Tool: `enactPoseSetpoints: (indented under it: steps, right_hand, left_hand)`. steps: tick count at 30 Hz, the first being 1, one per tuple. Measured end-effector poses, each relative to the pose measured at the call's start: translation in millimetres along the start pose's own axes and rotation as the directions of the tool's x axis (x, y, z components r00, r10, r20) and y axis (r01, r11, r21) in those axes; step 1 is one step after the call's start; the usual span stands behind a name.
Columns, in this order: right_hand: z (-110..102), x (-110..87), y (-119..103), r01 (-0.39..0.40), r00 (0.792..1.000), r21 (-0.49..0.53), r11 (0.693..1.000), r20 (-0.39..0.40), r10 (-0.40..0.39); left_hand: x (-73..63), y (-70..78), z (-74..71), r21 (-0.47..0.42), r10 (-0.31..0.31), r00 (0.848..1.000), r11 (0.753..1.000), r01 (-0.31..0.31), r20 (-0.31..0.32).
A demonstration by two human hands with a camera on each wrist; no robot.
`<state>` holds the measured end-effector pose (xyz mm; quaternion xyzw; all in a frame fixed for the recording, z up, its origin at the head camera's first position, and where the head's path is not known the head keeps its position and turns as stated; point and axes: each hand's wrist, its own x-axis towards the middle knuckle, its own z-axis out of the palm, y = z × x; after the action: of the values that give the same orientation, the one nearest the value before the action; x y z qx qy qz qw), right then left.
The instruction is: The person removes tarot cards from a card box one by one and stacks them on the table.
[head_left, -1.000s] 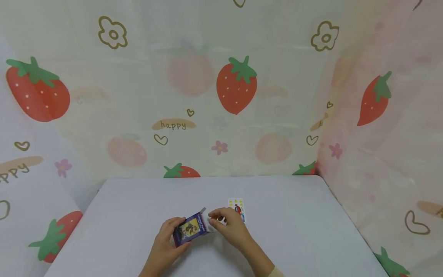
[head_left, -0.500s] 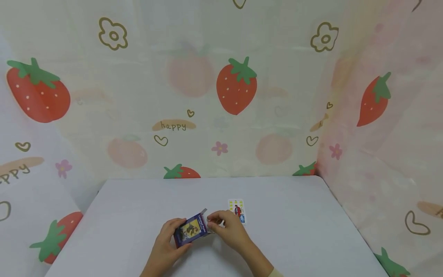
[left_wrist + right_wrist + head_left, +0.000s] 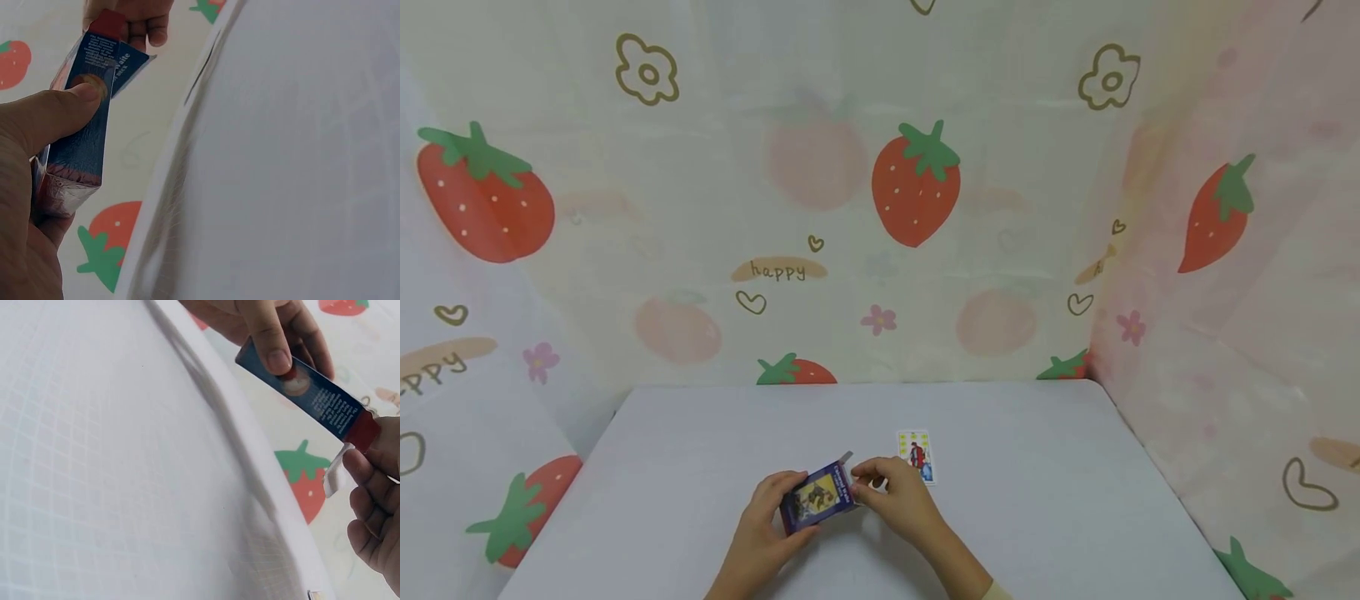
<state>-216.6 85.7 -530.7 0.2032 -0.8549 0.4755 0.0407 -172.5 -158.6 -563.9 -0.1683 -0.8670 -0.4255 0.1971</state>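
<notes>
In the head view my left hand [image 3: 763, 521] grips a dark blue card box [image 3: 816, 500], tilted with its far end up to the right. The box front has a yellow picture panel. At that end, the thumb and index finger of my right hand [image 3: 901, 500] pinch the end of the box. A small side flap [image 3: 847, 457] sticks out there. The left wrist view has my left thumb pressed on the narrow side of the box [image 3: 81, 137]. In the right wrist view a white flap [image 3: 337, 474] hangs beside my right fingertips. The box's inside is hidden.
One playing card [image 3: 917, 452] with a red and blue figure lies face up on the white table [image 3: 1045, 492], just behind my right hand. A strawberry-print curtain [image 3: 917, 192] hangs behind the table and along both sides.
My right hand has moved slightly left and closed in on the box end. The end flap, spread wide at first, now shows less. My left hand keeps its hold on the box.
</notes>
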Motion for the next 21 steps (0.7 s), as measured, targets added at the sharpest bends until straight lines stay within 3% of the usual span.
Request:
enactPoseSetpoints:
  steps: [21]
  right_hand:
    - [0.1,2.5,2.0,-0.055,0.998,-0.026,0.998,-0.013,0.054]
  left_hand:
    - [0.1,4.4,-0.5,0.011,0.0,1.0,1.0,0.0,-0.006]
